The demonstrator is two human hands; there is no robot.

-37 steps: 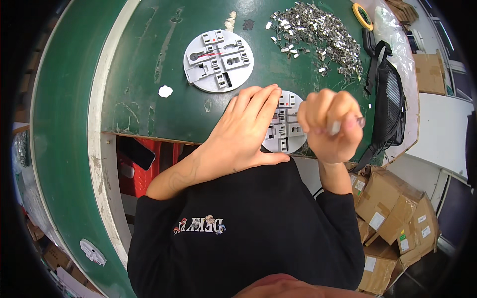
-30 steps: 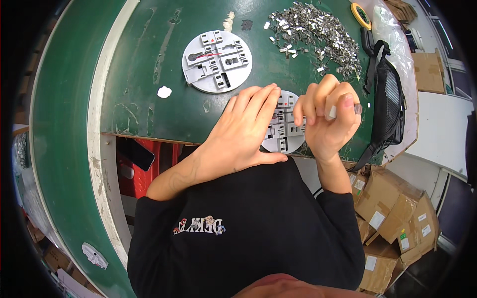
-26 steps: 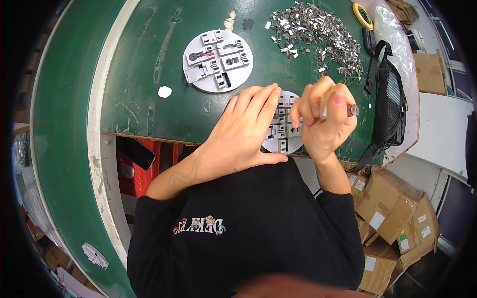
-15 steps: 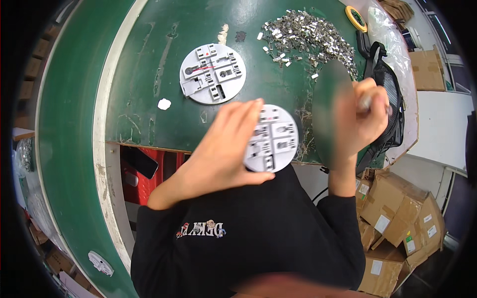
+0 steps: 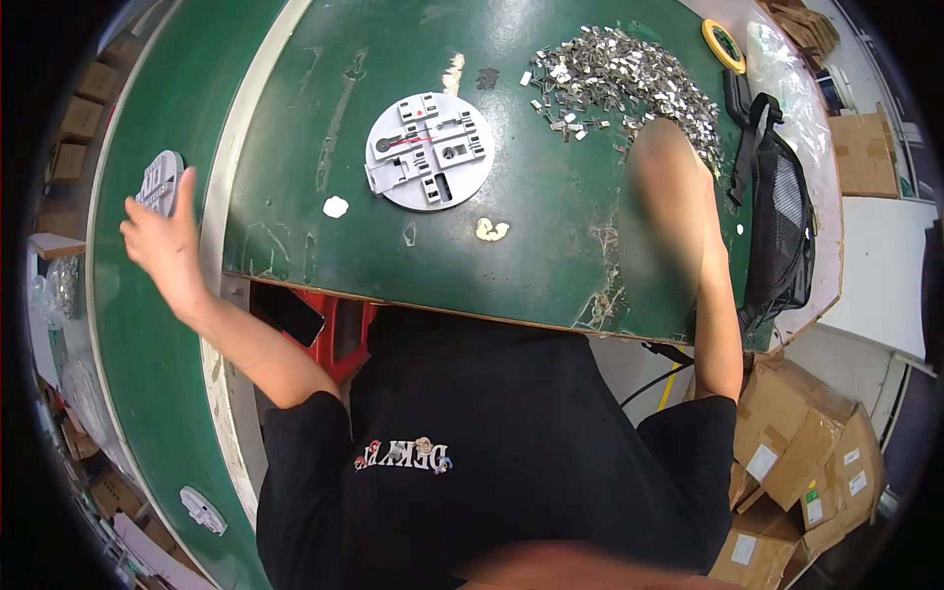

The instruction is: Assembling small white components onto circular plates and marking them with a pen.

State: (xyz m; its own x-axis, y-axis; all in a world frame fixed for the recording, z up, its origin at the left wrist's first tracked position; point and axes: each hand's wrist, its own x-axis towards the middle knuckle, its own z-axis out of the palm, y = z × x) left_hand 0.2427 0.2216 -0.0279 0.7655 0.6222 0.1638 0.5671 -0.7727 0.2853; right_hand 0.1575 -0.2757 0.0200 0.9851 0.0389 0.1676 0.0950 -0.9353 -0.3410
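Note:
My left hand (image 5: 165,241) reaches over the green strip at the left, thumb and fingers spread around the near part of a grey slotted disc (image 5: 157,180). Whether the fingers still touch its rim is hard to see. My right hand (image 5: 688,187) is at the near side of a heap of small shiny metal pieces (image 5: 629,84). A dark oval smear covers most of it, hiding the fingers and anything in them. On the green table (image 5: 551,187) lies a larger round grey plate (image 5: 462,185), with raised blocks, slots and a thin red strip.
Another grey disc (image 5: 203,510) lies lower down the green strip (image 5: 147,364). A pale rail (image 5: 218,167) divides strip and table. A black mesh bag (image 5: 784,216) and yellow tape roll (image 5: 723,46) line the right edge. Cardboard boxes (image 5: 796,433) stand below.
My left hand has carried the smaller disc from the table's front to the green strip and spread its fingers. My right hand has moved up toward the metal pieces.

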